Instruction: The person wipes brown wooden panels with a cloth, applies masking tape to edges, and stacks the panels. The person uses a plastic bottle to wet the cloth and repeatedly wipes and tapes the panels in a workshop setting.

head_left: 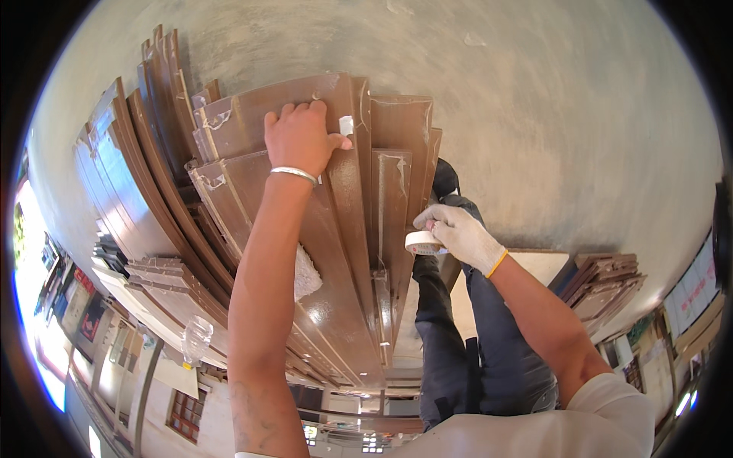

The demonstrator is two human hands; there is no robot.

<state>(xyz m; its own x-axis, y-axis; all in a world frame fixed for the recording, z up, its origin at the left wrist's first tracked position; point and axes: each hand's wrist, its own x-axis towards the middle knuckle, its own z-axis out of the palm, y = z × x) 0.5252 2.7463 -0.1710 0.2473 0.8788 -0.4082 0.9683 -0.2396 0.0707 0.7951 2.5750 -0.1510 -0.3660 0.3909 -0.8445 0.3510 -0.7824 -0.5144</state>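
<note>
The bare left hand point(300, 137) presses flat, fingers spread, on the top glossy brown wooden moulding strip point(336, 229) beside a short white tape piece point(346, 124). The gloved right hand point(458, 233) is clamped on a white tape roll point(421, 243) beside the stack.

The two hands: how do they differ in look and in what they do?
The left hand is bare with a metal bracelet; the right hand wears a white glove. The left hand presses flat on the brown panels; the right hand grips a tape roll. Both reach forward.
</note>
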